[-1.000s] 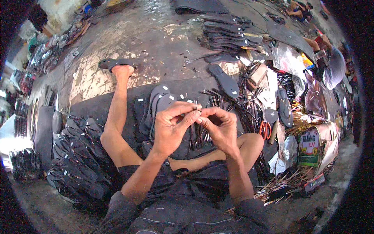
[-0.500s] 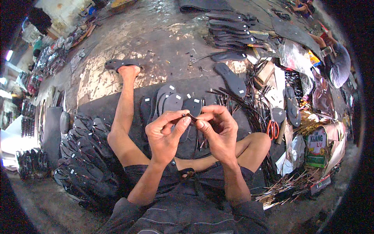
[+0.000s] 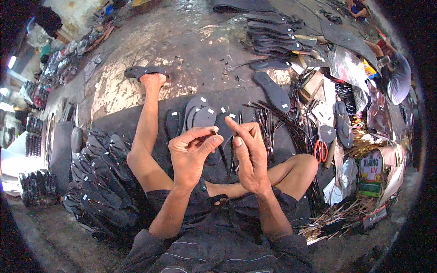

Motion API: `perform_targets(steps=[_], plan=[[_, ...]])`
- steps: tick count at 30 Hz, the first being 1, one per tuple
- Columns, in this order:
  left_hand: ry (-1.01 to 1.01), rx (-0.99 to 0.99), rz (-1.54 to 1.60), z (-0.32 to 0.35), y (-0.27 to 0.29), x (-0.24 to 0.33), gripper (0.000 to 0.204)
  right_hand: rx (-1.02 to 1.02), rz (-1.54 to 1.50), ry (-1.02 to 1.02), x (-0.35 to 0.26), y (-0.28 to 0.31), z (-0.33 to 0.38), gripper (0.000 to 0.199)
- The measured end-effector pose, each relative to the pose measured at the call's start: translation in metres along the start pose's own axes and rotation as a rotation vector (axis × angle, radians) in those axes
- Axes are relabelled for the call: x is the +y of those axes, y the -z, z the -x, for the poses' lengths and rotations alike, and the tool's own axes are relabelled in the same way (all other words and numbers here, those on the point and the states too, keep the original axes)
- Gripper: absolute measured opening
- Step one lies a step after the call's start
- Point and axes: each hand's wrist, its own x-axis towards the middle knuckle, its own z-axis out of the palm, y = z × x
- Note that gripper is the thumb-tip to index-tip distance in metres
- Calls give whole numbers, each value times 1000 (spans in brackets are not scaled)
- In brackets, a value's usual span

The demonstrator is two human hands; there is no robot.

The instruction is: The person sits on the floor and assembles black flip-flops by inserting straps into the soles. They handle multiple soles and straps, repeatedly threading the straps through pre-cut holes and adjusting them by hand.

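My left hand (image 3: pixel 189 154) pinches a small dark strip (image 3: pixel 213 132) between thumb and forefinger; most of the strip is hidden by the fingers. Just right of it, my right hand (image 3: pixel 251 154) is raised with its forefinger stretched out and its thumb apart, the other fingers curled. I make out nothing held in it. Beneath both hands, dark flip-flop soles (image 3: pixel 205 117) with small white labels lie on a black mat (image 3: pixel 123 113) between my legs.
A heap of black sandals (image 3: pixel 98 177) lies at my left. To the right are thin dark strips (image 3: pixel 296 120), orange-handled scissors (image 3: pixel 320 151), a loose sole (image 3: pixel 271 91) and a green-and-white can (image 3: pixel 371 175). Stacked soles (image 3: pixel 273 38) lie farther off; another person (image 3: pixel 398 75) sits far right.
Both hands were together at the small dark strip. My right hand has let go and drawn slightly apart, its forefinger now straightened; my left hand keeps its pinch.
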Motion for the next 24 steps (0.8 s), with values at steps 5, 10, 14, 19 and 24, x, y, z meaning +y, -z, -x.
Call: perform_targets(steps=[5,10,14,19,24], plan=[[-4,-24,28,2,-1,-4,27,96,-148,-85,13,-7,10,26],[-3,-35,-78,3,-3,-4,26,111,-74,15,11,-13,10,21],[-73,-36,-98,-1,2,-10,24,8,-200,-70,13,-11,8,17],[23,-32,-104,0,19,-27,20,-220,-351,-340,42,-12,13,20],[494,57,191,11,40,-70,16,-150,412,27,50,-28,37,22]])
